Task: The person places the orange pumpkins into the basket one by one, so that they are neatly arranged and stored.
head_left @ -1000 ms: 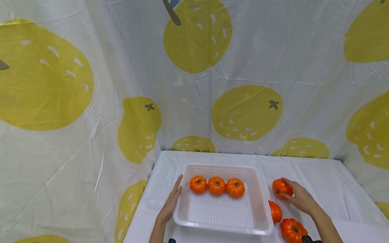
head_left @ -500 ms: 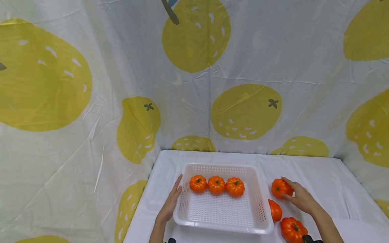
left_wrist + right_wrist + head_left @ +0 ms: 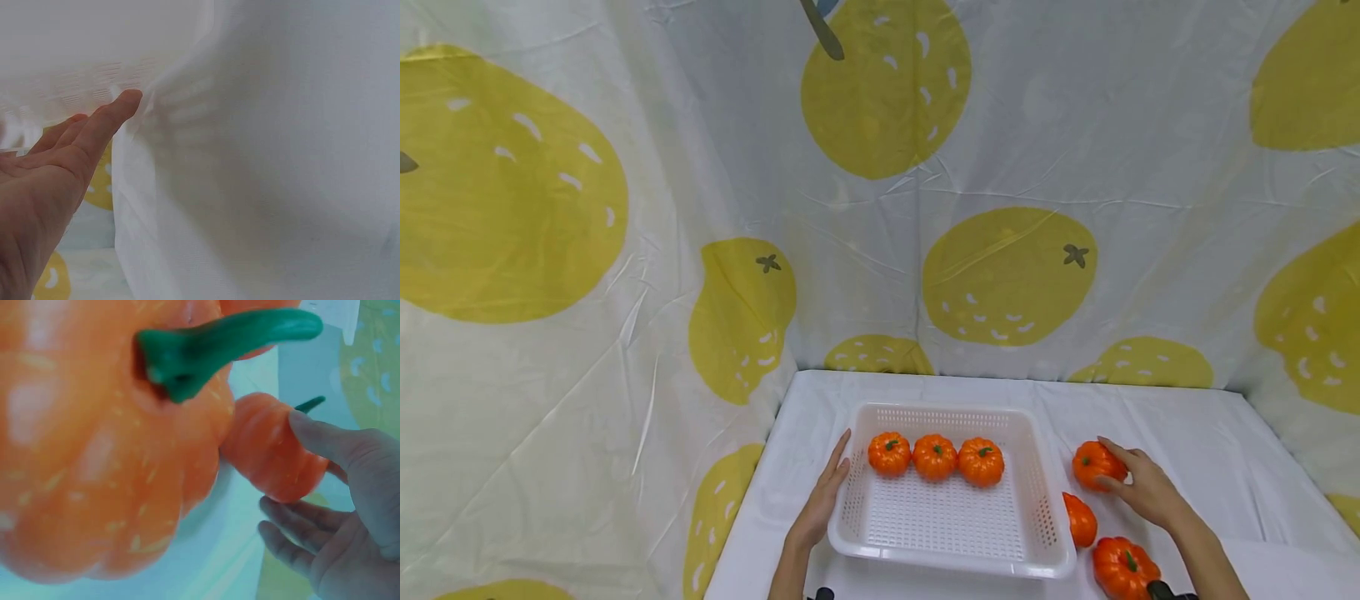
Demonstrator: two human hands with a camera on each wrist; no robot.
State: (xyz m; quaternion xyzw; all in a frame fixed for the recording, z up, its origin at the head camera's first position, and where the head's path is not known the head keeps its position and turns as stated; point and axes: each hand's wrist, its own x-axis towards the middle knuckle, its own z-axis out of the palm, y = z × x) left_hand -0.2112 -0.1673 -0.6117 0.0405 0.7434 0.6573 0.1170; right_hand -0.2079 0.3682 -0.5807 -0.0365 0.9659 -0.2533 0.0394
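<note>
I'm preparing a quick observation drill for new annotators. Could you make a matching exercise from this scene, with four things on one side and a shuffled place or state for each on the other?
Things
1. left hand
2. right hand
3. white basket
4. backdrop cloth

Places and states
A. covered in yellow fruit prints
B. has its thumb and fingers around a single pumpkin
C. beside the basket's left side, fingers extended
D. contains three orange pumpkins in a row

Right pairs: 1-C, 2-B, 3-D, 4-A
</note>
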